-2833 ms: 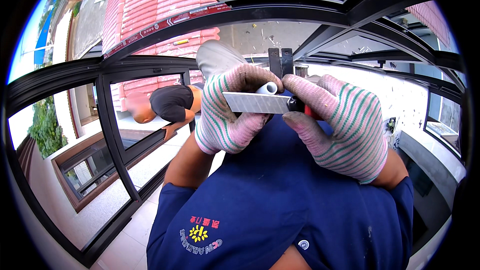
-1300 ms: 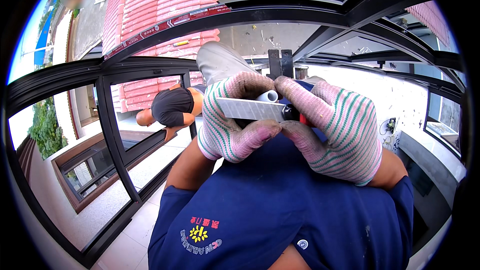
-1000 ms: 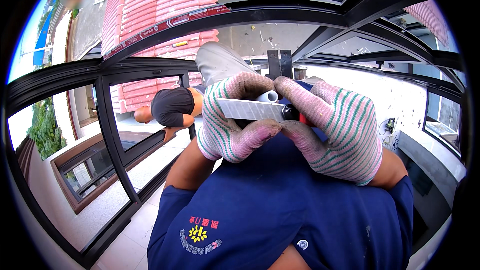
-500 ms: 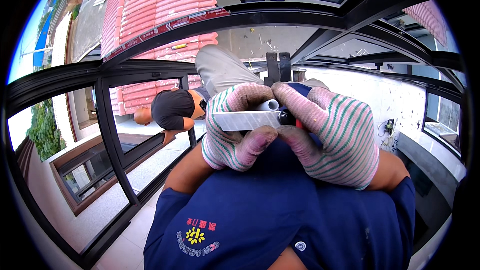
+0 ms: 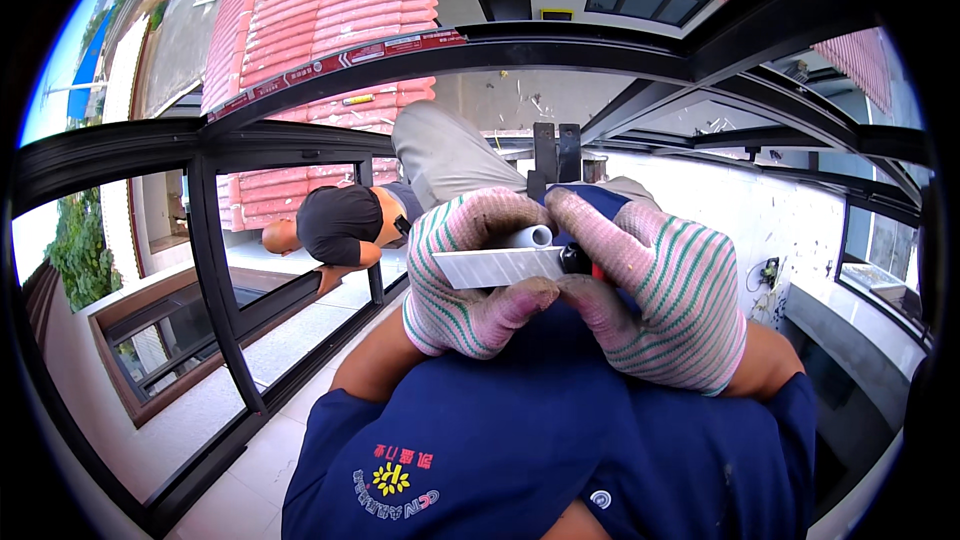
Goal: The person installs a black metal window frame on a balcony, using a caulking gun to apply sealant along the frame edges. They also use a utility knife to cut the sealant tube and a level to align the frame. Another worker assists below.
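My left hand (image 5: 455, 315), in a striped white-and-green glove, is closed around a flat silver metal bar (image 5: 490, 268). Just beyond the bar, a short pale tube (image 5: 532, 237) shows its open round end, also within the left hand's grasp. My right hand (image 5: 668, 290), gloved alike, has its fingers curled round a black-and-red object (image 5: 575, 260) that touches the bar's right end. Most of that object is hidden by the glove, so its kind does not show. The thumbs of both hands almost meet in front of my chest.
Black metal frames (image 5: 205, 240) surround me at left, above and right. A person in a black shirt (image 5: 345, 227) bends beyond the left frame. Dark upright straps or bars (image 5: 545, 152) stand just past my hands. Pink roof tiles (image 5: 330, 0) lie outside; a grey ledge (image 5: 850, 310) runs at right.
Both hands and the pieces in them sit slightly lower in the view, as does much of the scene. The grip looks the same. The person at left has shifted slightly.
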A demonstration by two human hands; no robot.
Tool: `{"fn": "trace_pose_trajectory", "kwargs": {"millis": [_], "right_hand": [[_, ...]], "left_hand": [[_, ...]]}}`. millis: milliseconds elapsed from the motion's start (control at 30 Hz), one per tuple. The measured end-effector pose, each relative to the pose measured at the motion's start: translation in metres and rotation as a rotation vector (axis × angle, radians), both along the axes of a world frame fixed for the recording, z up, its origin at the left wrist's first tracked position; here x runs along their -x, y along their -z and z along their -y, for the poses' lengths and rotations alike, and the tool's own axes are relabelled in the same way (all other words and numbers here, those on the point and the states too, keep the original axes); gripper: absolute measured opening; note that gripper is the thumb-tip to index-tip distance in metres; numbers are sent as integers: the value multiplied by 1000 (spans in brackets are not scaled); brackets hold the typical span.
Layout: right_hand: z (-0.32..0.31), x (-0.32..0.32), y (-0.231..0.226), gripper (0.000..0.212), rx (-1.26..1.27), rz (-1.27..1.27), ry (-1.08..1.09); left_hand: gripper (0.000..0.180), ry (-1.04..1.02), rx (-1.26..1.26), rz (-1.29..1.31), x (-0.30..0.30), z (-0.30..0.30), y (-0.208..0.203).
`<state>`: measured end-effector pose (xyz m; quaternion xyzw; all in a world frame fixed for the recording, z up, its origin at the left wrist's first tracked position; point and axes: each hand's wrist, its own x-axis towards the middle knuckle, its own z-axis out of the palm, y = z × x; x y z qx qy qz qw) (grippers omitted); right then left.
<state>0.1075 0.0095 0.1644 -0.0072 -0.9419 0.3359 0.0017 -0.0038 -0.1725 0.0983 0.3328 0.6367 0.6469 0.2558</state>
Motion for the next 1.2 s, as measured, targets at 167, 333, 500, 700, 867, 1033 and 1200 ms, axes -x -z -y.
{"fn": "trace_pose_trajectory", "kwargs": {"millis": [167,333,500,700,867,1033,1200], "right_hand": [[1,-2,4,51,-2,-34,6],[1,-3,6,50,-1,-51,-1],[4,-3,8,50,7,-85,-3],[8,0,6,50,32,-83,-2],[9,-2,9,49,35,-77,-1],[8,-3,10,50,42,-90,-7],[8,-3,2,51,2,-31,-31]], "left_hand": [[52,45,-18,-132,5,-2,2],[52,25,-45,-229,3,-1,10],[52,58,-29,-217,2,0,8],[53,15,-50,-46,-6,4,12],[51,45,-34,-219,3,7,5],[48,48,-45,-294,4,6,1],[49,26,-95,-272,-1,3,6]]}}
